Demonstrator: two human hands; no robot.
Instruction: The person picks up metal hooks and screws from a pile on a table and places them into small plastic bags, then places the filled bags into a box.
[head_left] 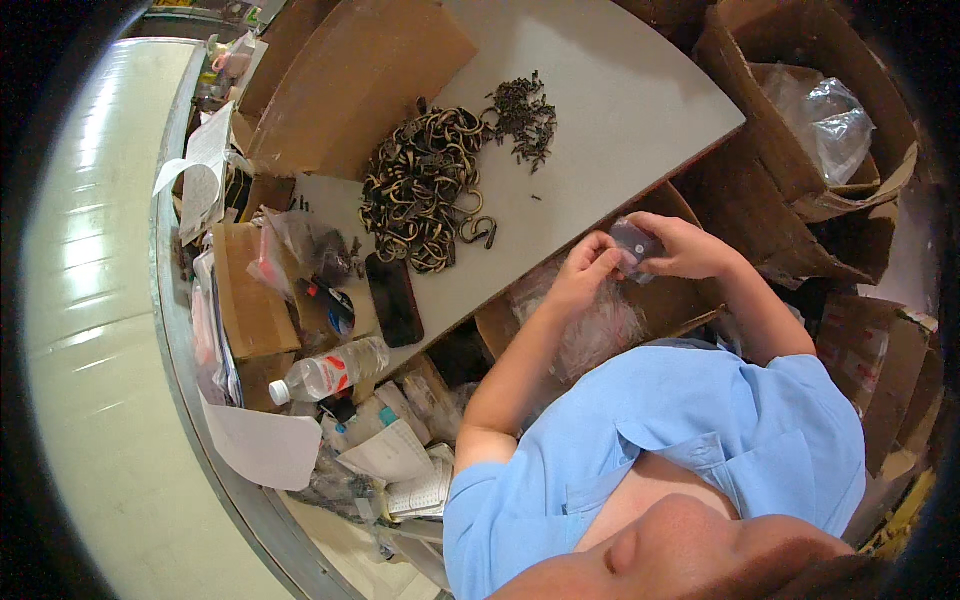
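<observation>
Both my hands are at the table's right edge, above an open cardboard box. My left hand (588, 272) pinches the near-left side of a small clear plastic bag with a dark grey card (632, 240) in it. The other side is gripped by my right hand (690, 248), fingers closed round it. Below them, clear plastic bags (598, 330) lie in the box. Left of my hands on the grey tabletop (600, 90) is a heap of bronze-coloured metal hooks (425, 185). Beside that heap lies a pile of small dark screw-like pieces (522, 118).
A black phone (393, 300) lies at the table's near edge, by a water bottle (330, 371) on its side. Papers (390, 455) and a small cardboard box (255, 290) crowd the left. Large open cardboard boxes (800, 190) stand at right. A cardboard panel (350, 80) leans behind the hooks.
</observation>
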